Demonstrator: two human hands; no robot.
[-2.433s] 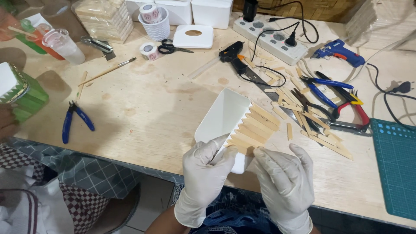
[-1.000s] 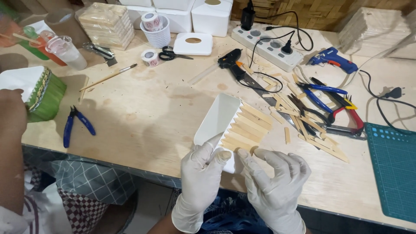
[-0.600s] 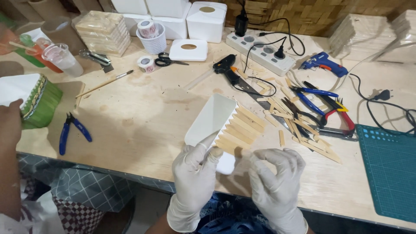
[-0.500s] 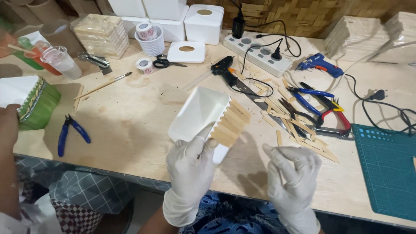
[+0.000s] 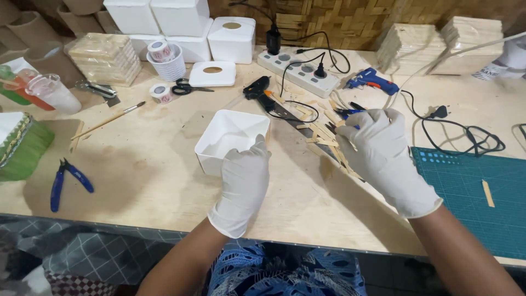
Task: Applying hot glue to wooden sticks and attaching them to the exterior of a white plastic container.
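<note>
- At the far left edge of the plywood table [image 5: 137, 181] sits a green round container [image 5: 22, 151], only partly in view, with blue-handled pliers [image 5: 68, 178] lying just below it.
- Further back lie a thin paintbrush [image 5: 109, 118], black-handled scissors [image 5: 189, 86] and a white basket of tape rolls [image 5: 167, 60].
- The white square box [image 5: 230, 140] stands open side up near the middle of the table, toward its front edge.
- The left hand [image 5: 244, 178], in a white glove, grips the box's near right corner: the fingers curl closed over the rim, with the thumb hooked at the corner edge.
- Right of the box, a black glue gun [image 5: 260, 90] and a white power strip [image 5: 298, 71] lie behind a scatter of flat wooden sticks [image 5: 323, 140].
- The right hand [image 5: 383, 151], also gloved, rests over that scatter, apart from the box. Its fingers are bent and loosely gathered, fingertips down on the sticks; whether they pinch one I cannot tell.
- A blue glue gun [image 5: 372, 82] lies behind this hand.
- A green cutting mat [image 5: 471, 192] covers the right end, with one stick lying on it.
</note>
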